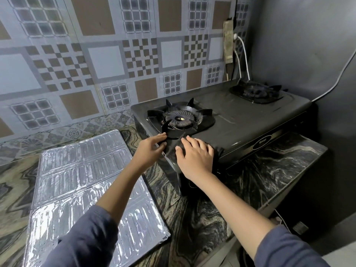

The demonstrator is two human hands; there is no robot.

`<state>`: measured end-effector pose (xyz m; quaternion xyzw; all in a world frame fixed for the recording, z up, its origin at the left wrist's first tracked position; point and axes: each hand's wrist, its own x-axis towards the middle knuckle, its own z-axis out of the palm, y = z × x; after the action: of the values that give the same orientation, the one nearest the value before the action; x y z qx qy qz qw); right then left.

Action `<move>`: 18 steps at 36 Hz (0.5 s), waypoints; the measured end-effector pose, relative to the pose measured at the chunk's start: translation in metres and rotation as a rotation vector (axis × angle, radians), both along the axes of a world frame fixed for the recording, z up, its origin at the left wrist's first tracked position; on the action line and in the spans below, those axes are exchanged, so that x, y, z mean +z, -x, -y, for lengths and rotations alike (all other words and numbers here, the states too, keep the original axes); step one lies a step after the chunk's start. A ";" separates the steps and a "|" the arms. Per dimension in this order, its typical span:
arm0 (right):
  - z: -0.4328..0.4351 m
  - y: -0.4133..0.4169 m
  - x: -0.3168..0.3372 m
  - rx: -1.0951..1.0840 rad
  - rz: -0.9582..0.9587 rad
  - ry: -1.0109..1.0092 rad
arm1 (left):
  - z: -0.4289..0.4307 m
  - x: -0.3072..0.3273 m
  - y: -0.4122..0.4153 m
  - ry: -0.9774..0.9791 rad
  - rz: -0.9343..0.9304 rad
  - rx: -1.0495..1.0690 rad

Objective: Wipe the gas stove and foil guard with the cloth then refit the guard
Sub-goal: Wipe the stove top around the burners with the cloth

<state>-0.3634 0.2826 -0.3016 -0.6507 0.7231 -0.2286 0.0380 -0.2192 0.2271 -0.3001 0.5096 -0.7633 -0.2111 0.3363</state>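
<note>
A black two-burner gas stove point(240, 120) stands on the marble counter against the tiled wall. My right hand point(194, 157) lies flat, fingers spread, on a dark cloth point(218, 152) pressed to the stove's front left corner. My left hand point(152, 146) touches the edge of the near burner's pan support point(180, 120), fingers curled at the stove's left rim. The silver foil guard point(86, 189) lies flat and unfolded on the counter to the left of the stove, partly under my left forearm.
A second burner point(256, 92) sits at the stove's far right. A power strip point(229, 41) with white cables hangs on the wall behind it. The dark wall closes the right side. The marble counter point(269, 166) ends at a front edge below the stove.
</note>
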 end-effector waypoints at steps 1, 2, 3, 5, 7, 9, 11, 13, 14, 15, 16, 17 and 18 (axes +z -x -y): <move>-0.001 -0.002 0.000 0.004 0.000 0.000 | -0.001 -0.001 -0.001 -0.007 -0.015 0.006; -0.002 -0.004 0.000 0.007 -0.001 0.003 | -0.001 -0.001 -0.001 -0.014 -0.029 0.013; -0.003 -0.006 0.000 0.010 -0.001 0.007 | -0.002 -0.001 -0.001 -0.018 -0.037 0.022; -0.005 -0.010 0.000 0.023 0.002 0.016 | -0.003 -0.001 -0.002 -0.009 -0.042 0.039; -0.007 -0.013 -0.001 0.041 0.005 0.030 | -0.003 -0.002 -0.002 -0.001 -0.050 0.045; -0.010 -0.016 -0.002 0.062 0.004 0.048 | -0.002 -0.003 -0.003 0.001 -0.058 0.049; -0.013 -0.019 -0.004 0.090 -0.015 0.063 | -0.002 -0.004 -0.003 -0.006 -0.073 0.048; -0.015 -0.021 -0.008 0.123 -0.044 0.085 | -0.001 -0.004 -0.004 -0.022 -0.098 0.040; -0.016 -0.021 -0.010 0.136 -0.059 0.105 | -0.001 -0.003 -0.005 -0.027 -0.107 0.038; -0.018 -0.020 -0.012 0.146 -0.078 0.139 | 0.000 -0.003 -0.005 -0.034 -0.116 0.037; -0.019 -0.019 -0.014 0.159 -0.097 0.172 | 0.000 -0.003 -0.006 -0.043 -0.123 0.035; -0.020 -0.016 -0.015 0.183 -0.115 0.197 | 0.000 -0.003 -0.007 -0.048 -0.125 0.034; -0.020 -0.013 -0.017 0.218 -0.134 0.216 | 0.000 -0.003 -0.007 -0.052 -0.126 0.034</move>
<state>-0.3506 0.3031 -0.3190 -0.7395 0.6204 -0.2554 -0.0557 -0.2118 0.2268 -0.3032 0.5166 -0.7263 -0.2569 0.3737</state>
